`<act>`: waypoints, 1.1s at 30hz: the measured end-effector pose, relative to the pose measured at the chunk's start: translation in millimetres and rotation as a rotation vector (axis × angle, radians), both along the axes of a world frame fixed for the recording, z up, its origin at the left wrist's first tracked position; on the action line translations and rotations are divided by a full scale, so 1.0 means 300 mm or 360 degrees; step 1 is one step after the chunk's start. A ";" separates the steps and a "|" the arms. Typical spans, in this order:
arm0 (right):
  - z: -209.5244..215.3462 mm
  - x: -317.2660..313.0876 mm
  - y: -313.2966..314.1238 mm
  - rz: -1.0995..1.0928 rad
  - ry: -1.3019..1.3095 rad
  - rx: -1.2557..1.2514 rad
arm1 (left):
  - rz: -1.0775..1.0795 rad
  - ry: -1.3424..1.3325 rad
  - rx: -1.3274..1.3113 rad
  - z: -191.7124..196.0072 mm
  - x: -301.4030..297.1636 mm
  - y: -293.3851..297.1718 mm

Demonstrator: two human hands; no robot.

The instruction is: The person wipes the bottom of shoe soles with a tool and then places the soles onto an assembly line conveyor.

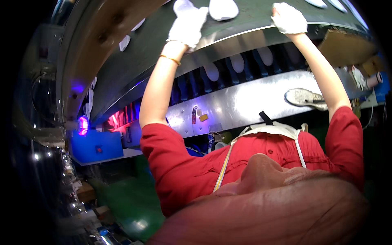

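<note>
My left hand [188, 26], in a white glove, is over the green conveyor belt [155, 38] at the top. A white shoe sole [183, 7] sticks out past its fingers, which look closed on it; glare washes out the finger detail. Just to the right lies another white sole [223, 9], apart from the hand. My right hand [289, 18], also white-gloved, is at the belt's near edge with its fingers curled in. Whatever it may hold is hidden.
More white pieces [315, 3] lie on the belt at the upper right. Below runs a metal shelf [253, 96] with a light-coloured shoe [304, 97] and small tools. A blue box [96, 146] and a glowing pink lamp [83, 125] are at left, a cardboard box [345, 48] at right.
</note>
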State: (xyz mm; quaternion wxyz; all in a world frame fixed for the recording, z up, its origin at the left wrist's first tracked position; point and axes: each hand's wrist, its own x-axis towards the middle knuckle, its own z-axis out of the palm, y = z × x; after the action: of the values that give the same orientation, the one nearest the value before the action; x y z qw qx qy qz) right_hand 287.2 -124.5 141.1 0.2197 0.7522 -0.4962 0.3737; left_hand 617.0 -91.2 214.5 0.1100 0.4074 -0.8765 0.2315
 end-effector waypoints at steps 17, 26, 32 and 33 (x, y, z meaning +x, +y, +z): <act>-1.013 -0.612 0.629 -0.0457 -0.1655 0.2311 | 0.0181 0.0165 0.0124 -0.067 -0.214 0.038; -1.389 -0.788 0.599 -0.0524 -0.2385 0.2260 | -0.0086 0.0536 -0.0055 -0.099 -0.425 -0.045; -1.307 -0.721 0.613 -0.0240 -0.2995 0.2312 | 0.0496 0.0655 0.0208 -0.105 -0.329 0.061; -1.288 -0.701 0.606 -0.0176 -0.2874 0.2335 | 0.0439 0.0687 0.0163 -0.119 -0.285 0.055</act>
State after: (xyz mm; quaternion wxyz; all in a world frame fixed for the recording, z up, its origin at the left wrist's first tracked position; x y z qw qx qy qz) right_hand 76.9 57.2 -245.3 -0.6856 0.1366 -0.6015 0.3866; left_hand 531.4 -74.8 178.7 0.2410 0.5681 -0.7795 0.1072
